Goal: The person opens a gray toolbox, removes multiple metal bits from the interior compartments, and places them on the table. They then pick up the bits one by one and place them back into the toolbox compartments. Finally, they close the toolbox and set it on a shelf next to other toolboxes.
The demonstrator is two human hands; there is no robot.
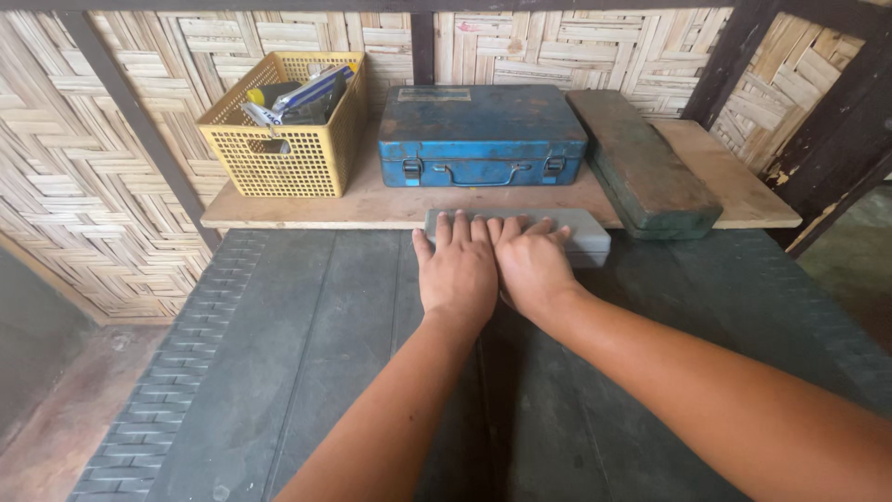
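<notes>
Grey flat case far on tabletop | left hand, right hand flat on it, grips open | blue metal box beyond

Both bare forearms reach forward from the lower edge of the view and converge toward the middle. The left hand lies palm down, fingers straight and held close together, pointing away from the body. The right hand lies palm down just beside it, its thumb side touching the left hand, fingers extended and slightly curled at the tips.
</notes>
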